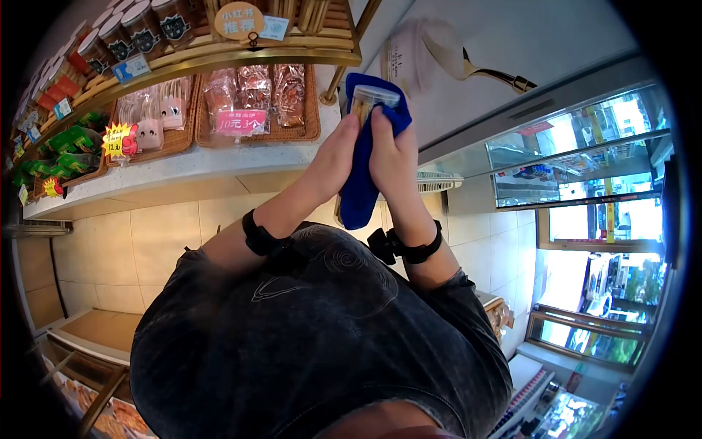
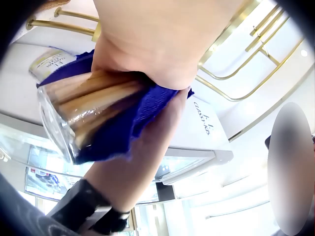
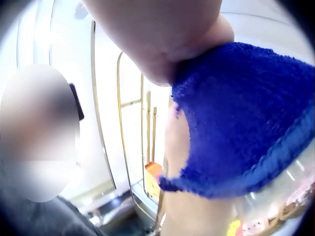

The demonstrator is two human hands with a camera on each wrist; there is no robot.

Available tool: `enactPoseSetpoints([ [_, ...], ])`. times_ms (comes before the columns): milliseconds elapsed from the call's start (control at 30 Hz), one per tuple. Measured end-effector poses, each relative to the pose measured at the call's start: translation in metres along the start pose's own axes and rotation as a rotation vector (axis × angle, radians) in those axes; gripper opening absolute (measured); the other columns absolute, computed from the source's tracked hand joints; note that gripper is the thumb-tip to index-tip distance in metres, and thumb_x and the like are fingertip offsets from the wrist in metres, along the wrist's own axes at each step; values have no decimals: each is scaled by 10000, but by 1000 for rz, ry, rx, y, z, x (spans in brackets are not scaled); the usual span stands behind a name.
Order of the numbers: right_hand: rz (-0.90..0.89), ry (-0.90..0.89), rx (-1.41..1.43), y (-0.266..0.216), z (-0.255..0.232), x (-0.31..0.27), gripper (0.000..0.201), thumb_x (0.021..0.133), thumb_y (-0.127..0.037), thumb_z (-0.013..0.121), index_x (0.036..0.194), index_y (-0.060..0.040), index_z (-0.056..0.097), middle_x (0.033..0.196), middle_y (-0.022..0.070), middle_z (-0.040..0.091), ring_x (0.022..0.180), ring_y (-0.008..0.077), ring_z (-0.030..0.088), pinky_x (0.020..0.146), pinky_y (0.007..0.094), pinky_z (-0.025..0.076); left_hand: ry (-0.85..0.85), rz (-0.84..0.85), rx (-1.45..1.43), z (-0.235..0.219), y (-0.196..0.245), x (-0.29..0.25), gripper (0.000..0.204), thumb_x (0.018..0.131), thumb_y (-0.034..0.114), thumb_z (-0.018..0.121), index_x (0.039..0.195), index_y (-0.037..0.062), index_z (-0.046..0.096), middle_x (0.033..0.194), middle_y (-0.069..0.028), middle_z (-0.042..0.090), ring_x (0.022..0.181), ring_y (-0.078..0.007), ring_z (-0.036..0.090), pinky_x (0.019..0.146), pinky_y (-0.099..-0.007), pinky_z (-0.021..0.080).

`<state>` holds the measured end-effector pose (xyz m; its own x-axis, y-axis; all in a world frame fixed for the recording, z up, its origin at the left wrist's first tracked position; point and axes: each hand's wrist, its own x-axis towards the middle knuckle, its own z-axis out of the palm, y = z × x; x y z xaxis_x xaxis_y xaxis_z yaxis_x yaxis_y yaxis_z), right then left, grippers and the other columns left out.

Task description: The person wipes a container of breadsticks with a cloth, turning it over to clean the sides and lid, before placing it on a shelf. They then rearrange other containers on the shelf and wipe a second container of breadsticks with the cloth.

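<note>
A clear container (image 1: 374,95) of light-brown sticks is held between both hands, partly wrapped in a blue cloth (image 1: 358,186). My left hand (image 1: 335,161) grips its left side, and my right hand (image 1: 393,157) holds the cloth against the other side, thumb near the container's clear end. In the left wrist view, the sticks (image 2: 93,105) show through the clear wall (image 2: 56,125) with cloth (image 2: 118,132) beneath them. The right wrist view has the blue cloth (image 3: 246,118) spread over the container, hiding most of it; the fingertips are largely hidden.
A counter (image 1: 241,157) holds wicker trays (image 1: 311,132) of packaged snacks at the left. Above them, a gold-edged shelf (image 1: 292,64) carries jars (image 1: 142,29). A white surface with a printed spoon (image 1: 468,69) lies beyond the hands; a glass-fronted case (image 1: 570,132) stands at the right.
</note>
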<state>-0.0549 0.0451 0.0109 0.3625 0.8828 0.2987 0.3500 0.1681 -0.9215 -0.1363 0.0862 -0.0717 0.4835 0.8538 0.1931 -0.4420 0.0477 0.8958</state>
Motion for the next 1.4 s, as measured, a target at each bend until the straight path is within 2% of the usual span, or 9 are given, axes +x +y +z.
enactPoseSetpoints([
  [100,240,22,162,-1,0,16,250,932,-163,497,1108,7,548,932,48,614,825,92,527,736,260,440,-83,-194,-69,-5,8,-4,532,1008,462,238,1266,54,463,1067,-42,599,945,-121,586,844,-277,479],
  [233,101,-96,106,11,12,-7,620,857,-160,603,1360,14,285,1126,170,559,988,220,563,889,321,435,78,-79,-299,-6,23,5,516,995,487,286,1210,71,502,1021,-39,608,871,-116,603,774,-259,498],
  [433,10,-106,-63,24,21,-27,565,847,-130,595,1320,24,328,1136,178,546,1015,228,558,906,332,421,81,-62,-194,-18,24,9,489,999,453,319,1176,39,510,965,-41,610,840,-103,590,753,-254,488],
  [767,255,314,557,26,-8,26,585,971,-513,330,1296,-40,444,1116,121,600,970,216,603,868,327,483,-289,-192,-188,-10,34,-2,483,1003,449,313,1176,29,477,997,-54,571,873,-96,553,772,-267,468],
  [967,230,273,951,19,-16,4,668,957,-522,259,1321,15,418,1192,197,565,1062,326,580,922,435,489,-259,-697,-507,-39,72,9,601,934,587,353,1129,61,569,880,-88,642,746,-171,650,629,-349,564],
  [1167,-247,63,995,-4,5,-28,646,917,-575,363,1261,-31,423,1217,202,552,1176,360,499,1003,491,392,-299,-691,-595,-56,77,10,597,928,595,355,1113,73,580,880,-101,645,727,-183,653,632,-370,572],
  [1200,-291,145,167,-10,27,-36,595,916,-577,362,1217,-67,420,1220,197,560,1228,365,459,1071,508,281,-350,-676,-637,-59,80,10,577,934,579,361,1119,78,580,883,-99,647,736,-183,652,650,-363,571],
  [1267,-638,-440,-489,-26,27,-42,502,865,-509,463,1152,-106,551,1253,143,568,1261,358,438,1115,487,142,-337,-728,-696,-64,90,8,548,941,555,373,1130,82,575,892,-89,650,775,-182,651,699,-335,557],
  [1400,-857,-312,-721,-21,32,-30,456,796,-418,526,1116,-118,651,1246,104,576,1232,349,450,1089,492,210,-334,-697,-742,-65,99,-1,517,959,514,375,1178,74,535,934,-78,645,813,-166,647,725,-295,545],
])
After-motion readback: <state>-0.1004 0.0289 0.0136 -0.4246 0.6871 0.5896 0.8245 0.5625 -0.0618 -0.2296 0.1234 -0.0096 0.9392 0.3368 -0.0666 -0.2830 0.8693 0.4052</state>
